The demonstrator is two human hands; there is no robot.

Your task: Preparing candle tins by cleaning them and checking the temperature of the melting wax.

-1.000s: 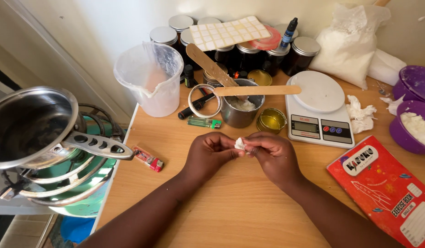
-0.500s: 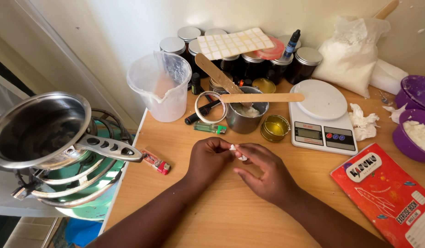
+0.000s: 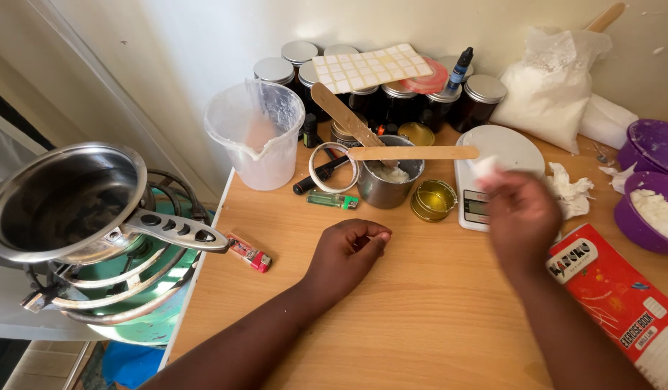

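Right hand (image 3: 523, 217) is raised over the scale (image 3: 501, 150) at the right of the table (image 3: 420, 318); it is blurred, and its fingers appear pinched on a small white wad (image 3: 485, 167), grip closed on it. The wad sits above the scale's near edge, so whether it touches the platform cannot be told. Left hand (image 3: 346, 253) rests on the table at centre, fingers curled loosely inward, grip nearly together and holding nothing visible. Behind the left hand stand a steel cup (image 3: 389, 179) with 2 wooden sticks (image 3: 413, 153) across it, a gold tin (image 3: 433, 199) just beside it, and a green lighter (image 3: 332, 200). A plastic jug (image 3: 256, 137) stands further left. A red exercise book (image 3: 619, 292) lies beside the right forearm.
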